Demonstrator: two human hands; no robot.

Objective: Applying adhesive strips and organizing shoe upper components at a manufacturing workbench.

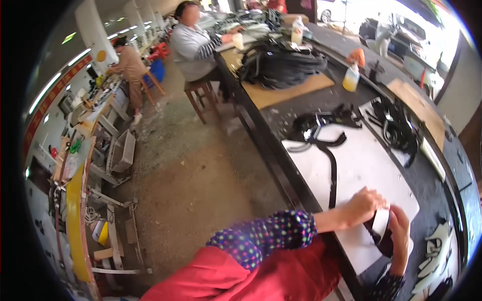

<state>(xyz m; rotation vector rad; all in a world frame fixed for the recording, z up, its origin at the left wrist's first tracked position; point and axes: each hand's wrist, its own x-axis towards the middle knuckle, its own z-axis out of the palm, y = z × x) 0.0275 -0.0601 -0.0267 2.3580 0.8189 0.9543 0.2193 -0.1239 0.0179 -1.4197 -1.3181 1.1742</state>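
Over the near end of a white board, both hands are on a bent strip, white on one face and dark along its edge. My left hand is closed, its fingers pinched together at the strip's upper end. Fingers of my right hand wrap round the strip's right side; its far fingertips are partly hidden. Left of my hands, a long black strap lies along the board, its lower end reaching near my left wrist. Farther up, a tangle of black straps rests across the board's far edge.
Black pieces lie on a sheet at the right, and white cut pieces near the right edge. Farther along stand a bottle of yellow liquid and a heap of black strips. A co-worker sits on a stool.
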